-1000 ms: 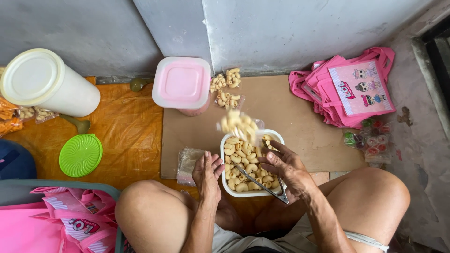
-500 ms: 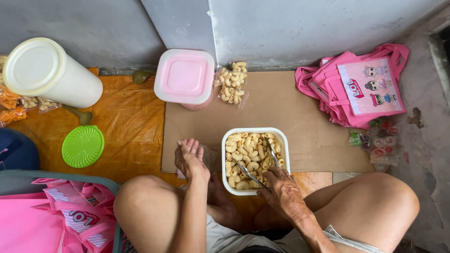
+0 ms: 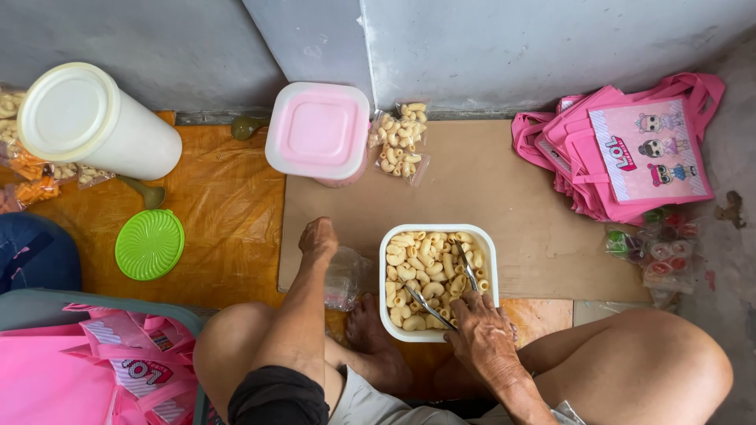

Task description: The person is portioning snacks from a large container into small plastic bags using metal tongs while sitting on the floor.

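Holding metal tongs (image 3: 445, 295) in the white tub (image 3: 438, 334) of snacks (image 3: 429, 260), the right hand (image 3: 484, 340) is gripping them. The left hand (image 3: 318, 238) (loosely curled, holding nothing) is reaching over a clear bag (image 3: 346, 277); one filled bag (image 3: 399, 140) is lying by the wall, and the tub is looking nearly full.

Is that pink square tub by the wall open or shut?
Shut. The pink square tub stands upright with its pink lid seated flat inside the white rim, hiding whatever is inside.

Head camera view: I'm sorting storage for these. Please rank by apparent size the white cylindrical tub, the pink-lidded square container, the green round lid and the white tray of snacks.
1. White cylindrical tub, though lying nearer the frame edge.
2. White tray of snacks and pink-lidded square container: too alike to rank.
3. Green round lid, clearly smallest.
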